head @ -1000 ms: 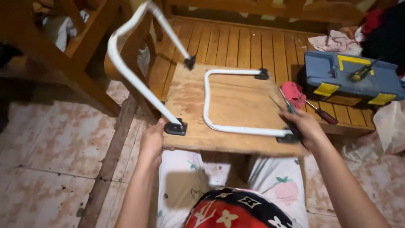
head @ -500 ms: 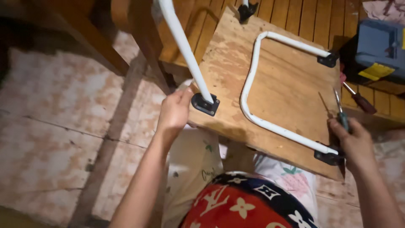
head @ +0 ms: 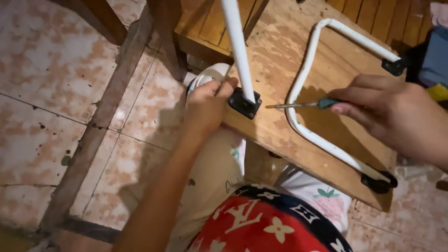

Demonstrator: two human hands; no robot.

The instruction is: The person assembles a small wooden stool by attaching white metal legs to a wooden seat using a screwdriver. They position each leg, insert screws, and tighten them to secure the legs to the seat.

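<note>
Here, left hand (head: 207, 105) clamped on the corner of the wooden board (head: 280, 70), fingers curled together, thumb touching the black foot plate (head: 244, 103) of the upright white tube leg (head: 236, 44). Right hand (head: 396, 116) closed around a screwdriver (head: 303, 104), shaft level, tip near that plate. Second white tube leg (head: 308, 74) flat on the board, just under the screwdriver.
</note>
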